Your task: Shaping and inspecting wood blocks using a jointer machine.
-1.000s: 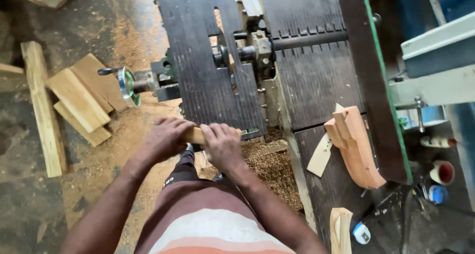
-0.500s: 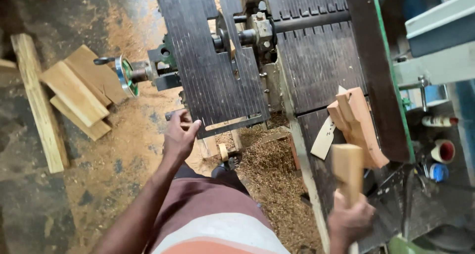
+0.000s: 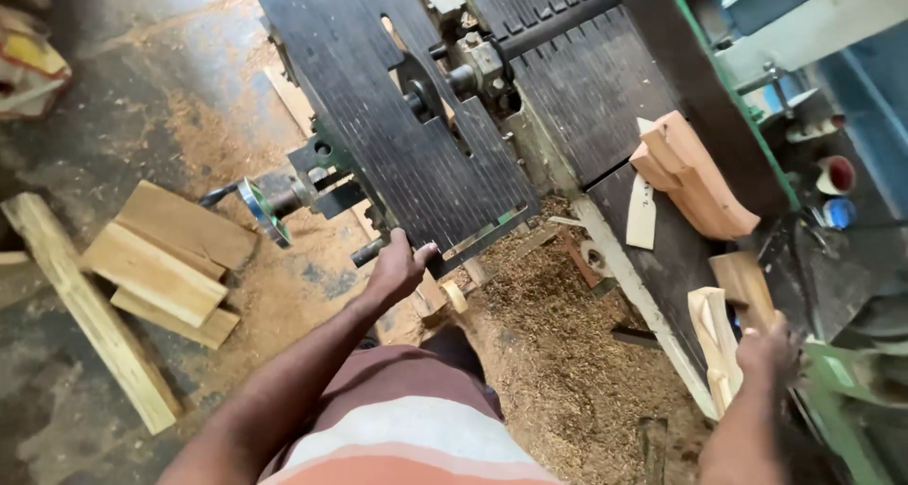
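Head view: left hand (image 3: pixel 397 269) touches machine table (image 3: pixel 378 116); right hand (image 3: pixel 768 345) apparently holds wood block (image 3: pixel 742 282).

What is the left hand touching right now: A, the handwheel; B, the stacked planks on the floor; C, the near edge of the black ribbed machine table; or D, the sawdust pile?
C: the left hand rests on the near edge of the table, apart from the handwheel.

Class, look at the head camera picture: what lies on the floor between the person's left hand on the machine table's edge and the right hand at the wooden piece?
In the head view, a heap of sawdust and wood shavings fills the stretch between the left hand and the right hand, which rests at a shaped wooden piece.
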